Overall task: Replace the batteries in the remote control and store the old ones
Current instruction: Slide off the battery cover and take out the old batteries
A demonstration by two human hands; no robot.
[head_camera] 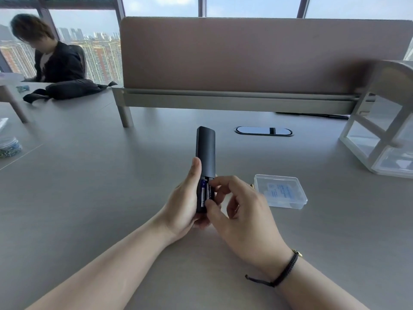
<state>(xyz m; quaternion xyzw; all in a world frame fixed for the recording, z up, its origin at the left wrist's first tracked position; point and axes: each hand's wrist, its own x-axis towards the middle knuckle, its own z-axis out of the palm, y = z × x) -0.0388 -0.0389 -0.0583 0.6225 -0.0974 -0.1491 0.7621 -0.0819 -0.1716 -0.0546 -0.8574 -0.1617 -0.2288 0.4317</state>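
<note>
Left hand (185,198) grips remote (205,148) (compartment open) | right hand (241,206) pinches a battery (209,191) | clear case (280,190) nearby

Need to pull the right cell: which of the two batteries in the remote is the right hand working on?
The right-side battery, pinched by the right hand; the blue-labelled battery lies untouched beside it.

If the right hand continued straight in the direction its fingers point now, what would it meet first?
The right hand points left, toward the remote control held by the left hand. Its fingertips already seem to pinch the right battery in the open compartment, so it meets that first; depth is unclear.
</note>
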